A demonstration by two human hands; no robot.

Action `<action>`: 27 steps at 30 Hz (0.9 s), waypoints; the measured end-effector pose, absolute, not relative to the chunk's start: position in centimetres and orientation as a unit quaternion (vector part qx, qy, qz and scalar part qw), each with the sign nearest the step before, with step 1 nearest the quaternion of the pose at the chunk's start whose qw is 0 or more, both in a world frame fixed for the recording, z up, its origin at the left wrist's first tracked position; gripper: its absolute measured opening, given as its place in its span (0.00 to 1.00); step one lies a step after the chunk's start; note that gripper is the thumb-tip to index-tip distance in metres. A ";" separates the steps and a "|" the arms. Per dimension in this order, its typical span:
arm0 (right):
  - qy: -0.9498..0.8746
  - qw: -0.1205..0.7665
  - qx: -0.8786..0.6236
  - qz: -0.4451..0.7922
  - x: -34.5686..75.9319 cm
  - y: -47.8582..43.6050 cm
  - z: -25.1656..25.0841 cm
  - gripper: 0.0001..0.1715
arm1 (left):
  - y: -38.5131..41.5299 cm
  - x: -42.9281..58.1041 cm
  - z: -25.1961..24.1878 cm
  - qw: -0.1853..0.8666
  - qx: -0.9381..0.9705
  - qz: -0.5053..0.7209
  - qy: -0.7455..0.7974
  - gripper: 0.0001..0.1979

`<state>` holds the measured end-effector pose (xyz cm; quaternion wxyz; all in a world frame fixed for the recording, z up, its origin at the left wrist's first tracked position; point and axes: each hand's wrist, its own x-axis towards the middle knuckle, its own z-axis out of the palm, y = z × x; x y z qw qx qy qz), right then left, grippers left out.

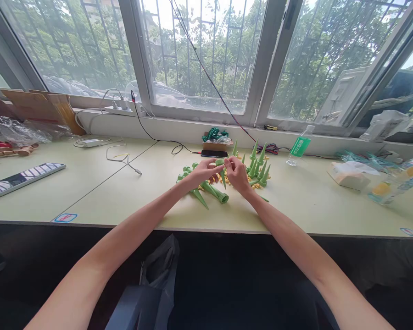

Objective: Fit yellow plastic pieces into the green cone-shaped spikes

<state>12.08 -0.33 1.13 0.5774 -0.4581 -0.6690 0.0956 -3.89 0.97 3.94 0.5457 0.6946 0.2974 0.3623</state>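
My left hand point(206, 171) is closed round a green plastic spike point(223, 176), its wide capped end up and its tip pointing down. Close against that capped end, the fingers of my right hand point(237, 173) are pinched together; what sits between them is too small to make out. Under and left of my hands lie several loose green spikes point(198, 197), one showing its hollow round end point(223, 198). To the right, more green spikes point(260, 158) stand with their points up. Small yellow pieces point(256, 185) are scattered among them, partly hidden by my hands.
Behind my hands are a black phone point(214, 154) and a small box of green items point(216, 137). A bottle point(300, 145), a tissue pack point(353, 175) and another bottle point(395, 183) stand to the right. Leftward lie a cable point(127, 161) and a larger phone point(25, 178).
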 end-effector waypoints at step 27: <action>-0.677 0.567 -0.459 0.096 12.3 -0.1 1.0 0.22 | 2.1 -3.8 2.7 0.397 0.773 0.401 0.289 0.21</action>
